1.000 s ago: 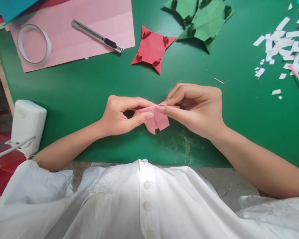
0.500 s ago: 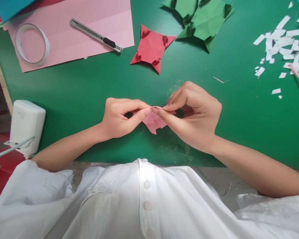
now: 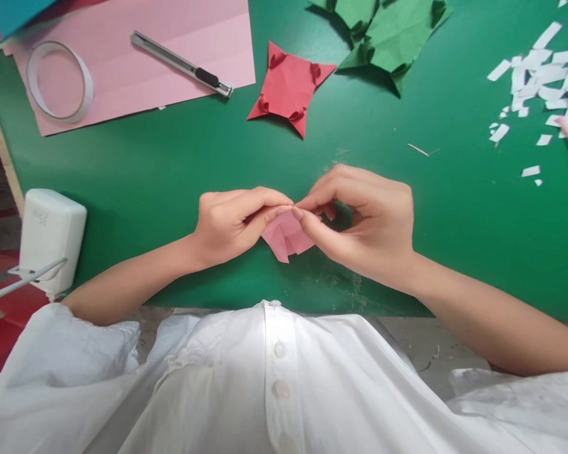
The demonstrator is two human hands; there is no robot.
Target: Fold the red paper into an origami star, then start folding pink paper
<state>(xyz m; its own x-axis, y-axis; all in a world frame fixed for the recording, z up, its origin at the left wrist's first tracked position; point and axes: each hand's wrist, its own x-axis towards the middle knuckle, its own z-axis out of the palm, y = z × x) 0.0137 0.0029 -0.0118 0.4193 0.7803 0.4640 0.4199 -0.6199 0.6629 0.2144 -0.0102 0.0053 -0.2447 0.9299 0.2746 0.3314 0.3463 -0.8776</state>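
A small pink paper piece (image 3: 288, 238) hangs between my two hands near the table's front edge, its lower part showing with a notch in it. My left hand (image 3: 239, 222) pinches its upper edge from the left. From the right, my right hand (image 3: 362, 221) pinches the same edge, thumb and fingertips almost touching those of the left. The fingertips hide the top of the paper. Beyond the hands lies a red folded paper star (image 3: 288, 88) with curled corners. Green folded paper shapes (image 3: 395, 34) lie to its right.
On a large pink sheet (image 3: 108, 60) rest a roll of white tape (image 3: 88, 88) and a utility knife (image 3: 180, 63). White paper scraps (image 3: 544, 75) are scattered at the back right. A white device (image 3: 52, 239) with a cable stands on the left of the green table (image 3: 161, 157).
My right hand has shifted slightly left, its fingertips closer to the left ones. The pink paper has turned a little and its lower tip has moved left.
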